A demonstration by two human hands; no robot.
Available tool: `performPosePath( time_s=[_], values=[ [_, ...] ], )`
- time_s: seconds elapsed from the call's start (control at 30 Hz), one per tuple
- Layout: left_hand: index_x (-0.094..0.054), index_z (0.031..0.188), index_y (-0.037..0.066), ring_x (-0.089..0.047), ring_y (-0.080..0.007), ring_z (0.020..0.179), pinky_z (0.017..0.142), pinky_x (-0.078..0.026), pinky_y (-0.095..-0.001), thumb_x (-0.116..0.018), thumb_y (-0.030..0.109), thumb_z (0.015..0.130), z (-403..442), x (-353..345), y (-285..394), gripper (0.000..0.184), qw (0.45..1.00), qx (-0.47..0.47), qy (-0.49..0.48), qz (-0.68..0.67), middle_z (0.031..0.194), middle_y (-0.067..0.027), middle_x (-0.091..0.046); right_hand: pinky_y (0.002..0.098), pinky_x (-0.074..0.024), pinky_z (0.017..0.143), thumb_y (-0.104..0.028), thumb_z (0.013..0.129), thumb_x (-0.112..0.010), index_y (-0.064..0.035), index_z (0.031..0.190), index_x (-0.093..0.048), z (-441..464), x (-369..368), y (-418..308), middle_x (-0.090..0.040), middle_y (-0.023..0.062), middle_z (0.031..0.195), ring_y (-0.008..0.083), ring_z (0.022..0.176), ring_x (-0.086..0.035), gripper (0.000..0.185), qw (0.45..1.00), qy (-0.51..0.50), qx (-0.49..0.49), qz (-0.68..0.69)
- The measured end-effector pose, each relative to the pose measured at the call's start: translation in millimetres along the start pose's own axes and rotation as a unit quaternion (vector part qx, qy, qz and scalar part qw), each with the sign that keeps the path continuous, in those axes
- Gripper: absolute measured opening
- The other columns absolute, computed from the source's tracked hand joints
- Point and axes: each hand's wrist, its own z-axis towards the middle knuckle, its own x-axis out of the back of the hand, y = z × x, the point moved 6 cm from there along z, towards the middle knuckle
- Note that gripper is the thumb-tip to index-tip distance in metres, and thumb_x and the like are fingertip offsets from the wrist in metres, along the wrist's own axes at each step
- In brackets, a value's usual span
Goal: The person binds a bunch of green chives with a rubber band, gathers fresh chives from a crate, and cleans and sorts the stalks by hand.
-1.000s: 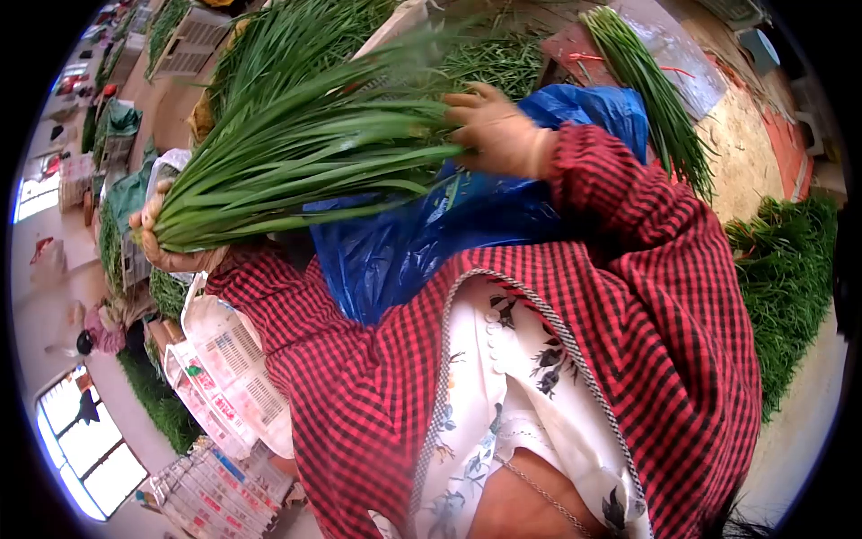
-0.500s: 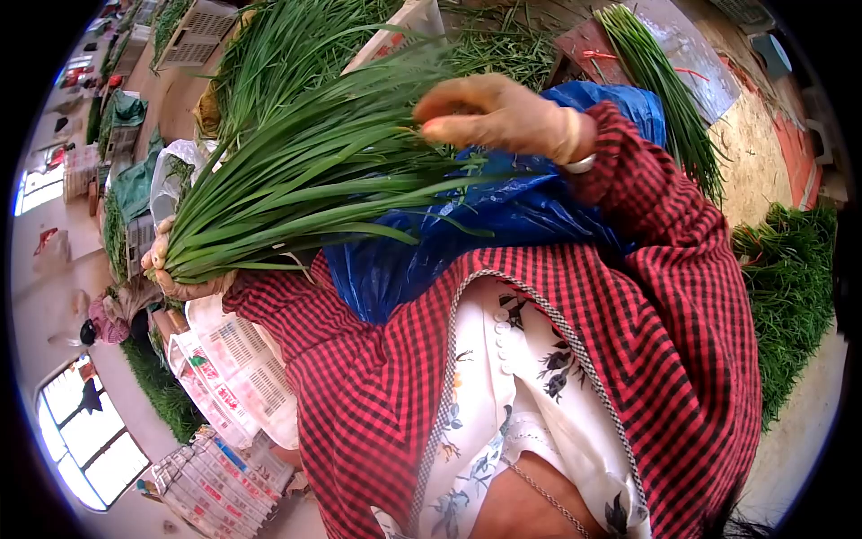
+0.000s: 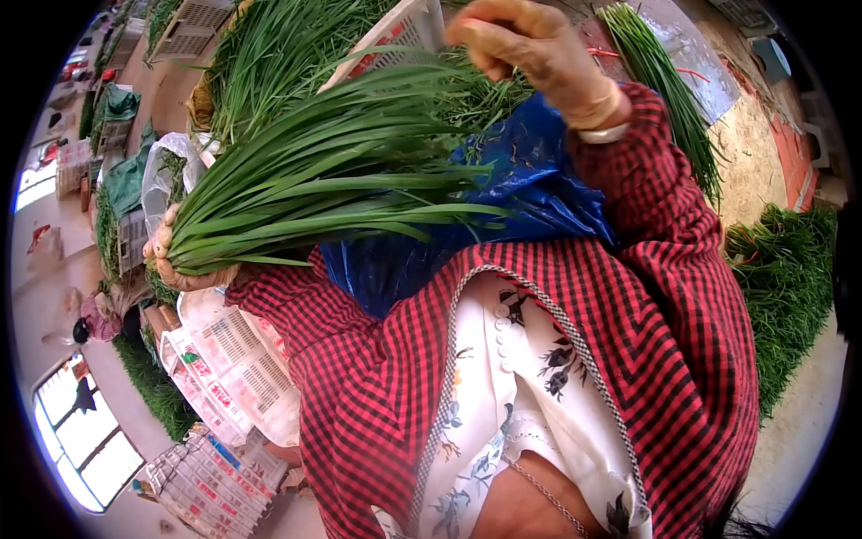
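Observation:
A large bunch of garlic chives (image 3: 305,193) lies across the front of my body, its long flat leaves fanning to the right. My left hand (image 3: 171,256), at the far left, is closed around the stem end. Raised above and to the right of the leaf tips is my right hand (image 3: 539,54), in a thin glove, clear of the bunch. Its fingers are curled in; whatever they may hold does not show. Under the leaves, a blue plastic sheet (image 3: 530,171) covers my lap.
More loose chives (image 3: 269,81) are heaped behind, beside a white plastic crate (image 3: 395,40). A tied bunch (image 3: 660,99) lies on a board at upper right. Another green pile (image 3: 790,296) lies at right. Stacked printed cartons (image 3: 215,476) stand at lower left.
My right hand has lifted up and away from the leaves, and its fingers have curled in more. The bunch in my left hand has shifted only slightly.

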Motion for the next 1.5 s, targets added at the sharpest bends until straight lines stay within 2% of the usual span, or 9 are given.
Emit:
performPosePath(
  time_s=[0.13, 0.27, 0.4, 0.77, 0.87, 0.97, 1.23, 1.37, 1.5],
  values=[
    [-0.061, 0.099, 0.010, -0.058, -0.0101, 0.088, 0.097, -0.036, -0.0343, -0.058, 0.015, 0.081, -2, 2, 8, 0.019, 0.999, -0.037, 0.017, 0.002, 0.087, 0.0022, -0.063, 0.0258, -0.0488, 0.079, -0.027, 0.084, -0.069, 0.0006, 0.104, -0.065, -20, 7, 19, -0.067, 0.0063, 0.092, 0.0139, 0.089, -0.062, 0.034, 0.935, -0.022, 0.123, -0.331],
    [-0.061, 0.100, 0.009, -0.059, -0.0110, 0.090, 0.096, -0.036, -0.0348, -0.056, 0.018, 0.082, -3, 7, 16, 0.020, 0.979, -0.123, -0.015, 0.164, 0.087, 0.0011, -0.064, 0.0283, -0.0495, 0.066, -0.036, 0.086, -0.065, 0.0009, 0.099, -0.067, -31, -34, 37, -0.066, 0.0117, 0.077, 0.0174, 0.074, -0.063, 0.039, 0.949, -0.150, -0.207, -0.186],
    [-0.060, 0.101, 0.009, -0.058, -0.0105, 0.089, 0.096, -0.036, -0.0341, -0.055, 0.018, 0.083, -1, 2, 10, 0.022, 0.982, -0.126, -0.004, 0.141, 0.087, 0.0013, -0.063, 0.0355, -0.0495, 0.072, -0.046, 0.085, -0.062, -0.0003, 0.100, -0.066, -16, -66, 53, -0.066, 0.0184, 0.088, 0.0322, 0.082, -0.063, 0.048, 0.941, -0.138, -0.062, -0.302],
    [-0.060, 0.099, 0.011, -0.057, -0.0125, 0.092, 0.095, -0.038, -0.0361, -0.058, 0.018, 0.082, -10, 25, 19, 0.019, 0.993, -0.071, 0.020, 0.090, 0.087, 0.0014, -0.062, 0.0193, -0.0459, 0.059, -0.022, 0.090, -0.061, -0.0040, 0.099, -0.065, -9, -20, 37, -0.062, 0.0006, 0.075, 0.0058, 0.065, -0.056, 0.020, 0.996, 0.013, -0.084, 0.023],
    [-0.060, 0.097, 0.014, -0.054, -0.0161, 0.099, 0.098, -0.039, -0.0413, -0.059, 0.021, 0.083, -35, 0, 39, 0.015, 0.842, -0.382, -0.022, 0.379, 0.090, 0.0015, -0.061, 0.0231, -0.0514, 0.066, -0.019, 0.087, -0.064, 0.0013, 0.105, -0.064, -20, 28, 48, -0.064, 0.0051, 0.081, 0.0101, 0.072, -0.062, 0.027, 0.929, 0.060, 0.147, -0.333],
    [-0.058, 0.093, 0.014, -0.048, -0.0180, 0.105, 0.101, -0.036, -0.0437, -0.058, 0.024, 0.085, -27, 7, 29, 0.012, 0.987, 0.036, 0.008, 0.154, 0.090, 0.0000, -0.060, 0.0243, -0.0514, 0.072, -0.023, 0.086, -0.066, 0.0019, 0.108, -0.063, -35, 25, 59, -0.066, 0.0086, 0.085, 0.0132, 0.078, -0.063, 0.034, 0.982, -0.037, -0.164, -0.084],
    [-0.055, 0.099, 0.005, -0.054, -0.0194, 0.095, 0.094, -0.041, -0.0391, -0.053, 0.024, 0.088, -20, 38, 34, 0.022, 0.976, -0.133, -0.035, 0.170, 0.089, -0.0057, -0.059, 0.0297, -0.0476, 0.078, -0.030, 0.085, -0.067, 0.0030, 0.097, -0.065, -16, -60, 69, -0.065, 0.0114, 0.092, 0.0182, 0.087, -0.060, 0.035, 0.969, -0.145, -0.124, -0.158],
    [-0.051, 0.111, 0.001, -0.055, -0.0202, 0.094, 0.083, -0.048, -0.0356, -0.052, 0.030, 0.088, -38, 11, 27, 0.038, 0.696, -0.490, 0.101, 0.515, 0.092, -0.0101, -0.058, 0.0264, -0.0460, 0.071, -0.022, 0.087, -0.064, 0.0013, 0.092, -0.063, -14, -59, 53, -0.061, 0.0042, 0.082, 0.0119, 0.079, -0.055, 0.023, 0.982, -0.097, 0.030, -0.158],
    [-0.047, 0.122, 0.004, -0.053, -0.0174, 0.094, 0.084, -0.046, -0.0350, -0.055, 0.032, 0.086, -47, 3, 37, 0.046, 0.669, -0.520, -0.100, 0.522, 0.096, -0.0108, -0.056, 0.0212, -0.0440, 0.069, -0.017, 0.089, -0.061, -0.0032, 0.097, -0.063, -19, -27, 37, -0.059, -0.0010, 0.085, 0.0070, 0.077, -0.052, 0.016, 0.994, -0.026, -0.024, -0.101]
  ],
)
